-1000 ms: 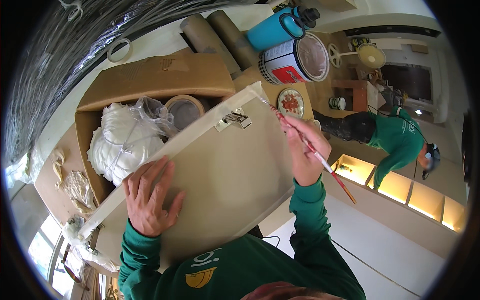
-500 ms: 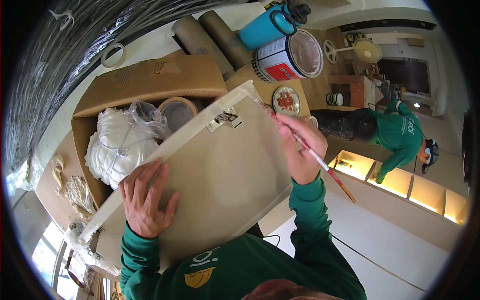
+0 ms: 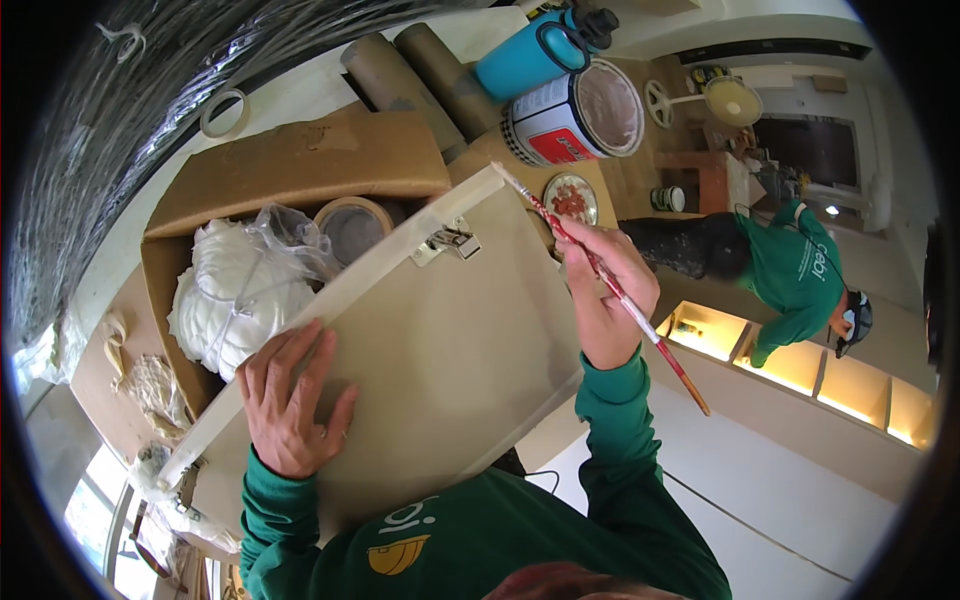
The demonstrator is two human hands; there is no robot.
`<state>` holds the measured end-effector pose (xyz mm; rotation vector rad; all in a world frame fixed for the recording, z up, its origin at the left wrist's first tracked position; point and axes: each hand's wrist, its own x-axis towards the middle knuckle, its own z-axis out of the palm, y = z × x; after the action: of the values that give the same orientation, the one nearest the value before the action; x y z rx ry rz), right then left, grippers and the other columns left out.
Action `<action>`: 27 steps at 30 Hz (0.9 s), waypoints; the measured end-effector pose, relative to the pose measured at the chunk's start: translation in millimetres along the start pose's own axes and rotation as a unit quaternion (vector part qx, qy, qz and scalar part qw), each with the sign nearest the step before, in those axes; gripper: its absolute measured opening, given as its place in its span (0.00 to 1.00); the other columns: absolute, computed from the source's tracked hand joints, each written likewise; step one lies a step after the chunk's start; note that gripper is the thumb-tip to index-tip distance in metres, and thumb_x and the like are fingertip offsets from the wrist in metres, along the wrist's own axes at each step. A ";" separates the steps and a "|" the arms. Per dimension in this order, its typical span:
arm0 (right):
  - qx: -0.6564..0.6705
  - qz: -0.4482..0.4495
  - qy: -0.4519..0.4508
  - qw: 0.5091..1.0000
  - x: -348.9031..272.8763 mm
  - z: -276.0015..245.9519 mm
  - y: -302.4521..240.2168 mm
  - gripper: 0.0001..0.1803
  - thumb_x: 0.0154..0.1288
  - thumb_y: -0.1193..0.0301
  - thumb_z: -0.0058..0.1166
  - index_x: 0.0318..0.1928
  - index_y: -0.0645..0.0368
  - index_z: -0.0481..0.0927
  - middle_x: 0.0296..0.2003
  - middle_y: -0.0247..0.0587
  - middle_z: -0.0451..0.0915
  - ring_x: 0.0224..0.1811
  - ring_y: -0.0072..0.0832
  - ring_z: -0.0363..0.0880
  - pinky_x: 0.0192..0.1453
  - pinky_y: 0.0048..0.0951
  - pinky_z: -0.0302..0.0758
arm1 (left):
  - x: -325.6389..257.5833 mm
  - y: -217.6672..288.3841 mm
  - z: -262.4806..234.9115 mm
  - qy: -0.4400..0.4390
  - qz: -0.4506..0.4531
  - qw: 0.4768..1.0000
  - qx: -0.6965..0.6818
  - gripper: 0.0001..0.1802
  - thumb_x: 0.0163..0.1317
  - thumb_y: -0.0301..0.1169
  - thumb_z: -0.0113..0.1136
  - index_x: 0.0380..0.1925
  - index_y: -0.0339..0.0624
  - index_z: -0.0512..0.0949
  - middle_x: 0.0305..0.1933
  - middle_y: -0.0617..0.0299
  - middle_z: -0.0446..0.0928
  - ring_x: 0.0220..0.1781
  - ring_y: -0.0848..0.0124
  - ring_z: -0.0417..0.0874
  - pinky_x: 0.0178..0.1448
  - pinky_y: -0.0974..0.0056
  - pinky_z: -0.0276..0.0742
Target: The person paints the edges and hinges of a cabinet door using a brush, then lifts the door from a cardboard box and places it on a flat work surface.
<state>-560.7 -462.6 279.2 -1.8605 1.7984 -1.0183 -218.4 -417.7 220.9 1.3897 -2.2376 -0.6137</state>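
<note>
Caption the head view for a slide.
Left hand flat on a beige cabinet door, right hand touching a thin red-handled brush to its top edge.

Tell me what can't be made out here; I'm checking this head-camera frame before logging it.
- Brush tip: the thin paintbrush in the right hand meets the beige panel at its far corner; bristles too small to tell.
- Panel's lower edge: hidden by the left hand and green sleeves.
- Cardboard box contents: partly covered by the panel.
- Co-worker's hands: hidden behind their body.
</note>
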 end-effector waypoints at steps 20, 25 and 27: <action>0.090 0.057 -0.078 0.991 -2.1 1.2 -2.5 0.13 0.72 0.82 0.59 0.54 0.72 0.86 0.43 0.49 0.88 0.44 0.30 0.87 0.51 0.26 0.80 | -0.1 -0.2 -1.4 -0.001 -0.003 1.000 -0.001 0.36 0.52 0.33 0.76 0.65 0.44 0.80 0.69 0.56 0.78 0.66 0.51 0.78 0.71 0.45 0.69; 0.170 0.089 -0.094 0.977 4.8 -0.9 3.2 0.13 0.72 0.82 0.59 0.54 0.73 0.86 0.45 0.49 0.88 0.44 0.29 0.87 0.51 0.26 0.80 | -0.4 -0.7 -2.0 0.001 -0.001 1.000 -0.008 0.36 0.51 0.33 0.76 0.64 0.44 0.81 0.69 0.56 0.78 0.66 0.51 0.78 0.71 0.45 0.69; 0.185 0.115 -0.053 0.975 6.8 -3.4 4.6 0.13 0.72 0.82 0.59 0.54 0.73 0.86 0.45 0.48 0.88 0.44 0.29 0.87 0.52 0.26 0.80 | -0.7 -0.4 -2.4 0.001 -0.003 1.000 -0.008 0.36 0.51 0.33 0.77 0.64 0.44 0.81 0.69 0.56 0.78 0.66 0.51 0.78 0.71 0.45 0.69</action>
<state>-566.9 -469.0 280.0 -1.4204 1.5885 -1.0599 -216.4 -417.5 222.5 1.3896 -2.2227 -0.6302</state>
